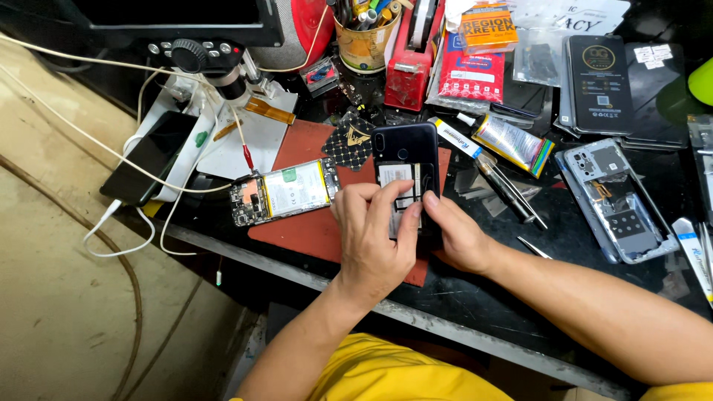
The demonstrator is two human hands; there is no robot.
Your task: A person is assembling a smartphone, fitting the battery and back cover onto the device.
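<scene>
Both hands hold the black phone cover (407,160) over the red mat (312,223). The left hand (373,238) pinches its bottom; the right hand (459,236) grips its side. An open phone (286,193) lies at nine o'clock.

Both forearms are bare from elbow to wrist, with no watch, ring or glove showing on the left hand (375,241) or the right hand (459,239). A bright yellow garment, probably a short-sleeved shirt, shows at the bottom edge, creased over the torso.
</scene>
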